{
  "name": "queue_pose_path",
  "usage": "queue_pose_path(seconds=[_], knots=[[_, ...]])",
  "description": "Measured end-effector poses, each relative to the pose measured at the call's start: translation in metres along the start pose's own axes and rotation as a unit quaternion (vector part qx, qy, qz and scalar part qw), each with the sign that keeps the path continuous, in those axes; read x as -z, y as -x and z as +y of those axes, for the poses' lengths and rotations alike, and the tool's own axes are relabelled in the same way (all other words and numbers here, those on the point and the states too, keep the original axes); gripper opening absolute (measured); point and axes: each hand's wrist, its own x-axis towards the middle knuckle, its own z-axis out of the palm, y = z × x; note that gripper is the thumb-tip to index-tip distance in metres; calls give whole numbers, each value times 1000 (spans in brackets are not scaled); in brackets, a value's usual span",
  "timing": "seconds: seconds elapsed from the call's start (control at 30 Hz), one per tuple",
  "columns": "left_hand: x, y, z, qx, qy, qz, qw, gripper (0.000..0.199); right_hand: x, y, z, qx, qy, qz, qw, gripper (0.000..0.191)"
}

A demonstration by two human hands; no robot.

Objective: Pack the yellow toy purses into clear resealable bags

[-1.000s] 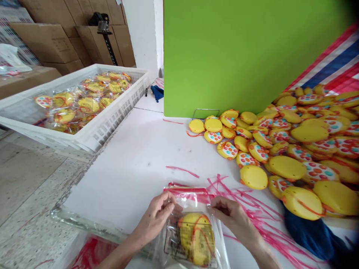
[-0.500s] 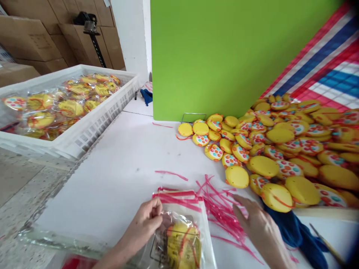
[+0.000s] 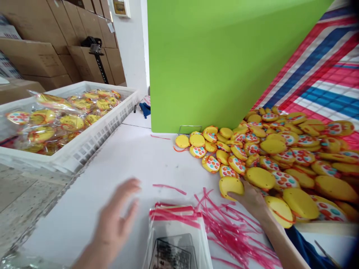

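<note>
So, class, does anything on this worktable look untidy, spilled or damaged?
Pink strips lie in a loose tangle beside the stack of clear bags, and a stray strip lies apart, just beyond the bags. They look untidy, perhaps like scattered offcuts. I see no clear damage.

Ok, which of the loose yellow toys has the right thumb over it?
The plain-side-up yellow toy at the pile's near left edge, just in front of a spotted toy; only there does the right hand's thumb cross the face.
</note>
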Motion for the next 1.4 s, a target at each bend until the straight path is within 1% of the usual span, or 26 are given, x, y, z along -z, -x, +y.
queue_pose_path(seconds=[0.03,0.07,0.1,0.13,0.17,0.23,0.3,0.4,0.5,0.57,0.63,0.67,0.7,0.77,0.83,0.87,0.93,1.0,1.07,1.1,1.13,1.17,1.23,1.27,1.33,1.4], knots=[[-26,16,4,-64,-17,-46,997,23,1,4,-3,7,-9,8,1000,45],[-51,30,8,-106,-36,-89,990,28,2,9,-8,16,-15,17,1000,39],[-72,44,12,-142,-53,-133,980,31,5,16,-15,31,-24,26,999,35],[-89,54,16,-154,-68,-159,973,32,8,24,-23,52,-38,39,997,33],[-101,63,19,-156,-86,-183,967,34,12,33,-33,75,-57,53,994,32],[-113,73,23,-154,-116,-206,959,37,19,49,-55,120,-107,79,984,30],[-115,75,24,-152,-136,-210,956,39,25,60,-76,133,-155,89,975,26],[-116,76,22,-146,-138,-213,956,28,31,65,-98,79,-227,65,969,26],[-121,76,21,-160,-123,-206,957,16,36,64,-110,10,-332,-8,943,33],[-123,76,21,-164,-121,-206,957,16,39,65,-117,4,-396,-65,916,36],[-122,75,24,-144,-120,-222,957,17,41,71,-125,28,-432,-101,896,38],[-120,74,26,-124,-116,-233,957,19,42,75,-129,48,-429,-99,896,39],[-118,72,27,-99,-104,-246,958,23,43,80,-133,72,-413,-84,904,40],[-113,71,29,-46,-54,-269,960,34,43,92,-140,122,-362,-31,924,44],[-110,72,28,-1,8,-273,962,43,45,104,-144,163,-319,7,934,41],[-109,73,27,17,35,-268,963,45,46,110,-146,177,-310,10,934,37],[-110,77,22,48,72,-245,966,47,48,120,-147,193,-304,6,933,31],[-111,79,16,68,100,-225,967,55,51,128,-146,202,-310,0,929,30],[-112,78,12,60,124,-215,967,69,53,134,-144,212,-322,-28,922,32],[-112,76,11,43,134,-216,966,73,53,137,-143,214,-331,-51,918,33],[-111,73,11,23,139,-222,965,73,53,140,-141,208,-343,-78,913,33],[-109,70,12,4,138,-231,963,66,52,143,-139,195,-358,-105,907,32],[-105,63,14,-22,128,-250,959,43,49,148,-135,151,-401,-161,889,30],[-103,61,16,-28,123,-258,958,31,48,149,-133,120,-433,-182,875,29],[-101,59,18,-34,109,-267,957,19,48,150,-130,39,-510,-215,832,33],[-102,61,20,-39,77,-259,962,15,54,146,-130,-60,-587,-228,774,39]])
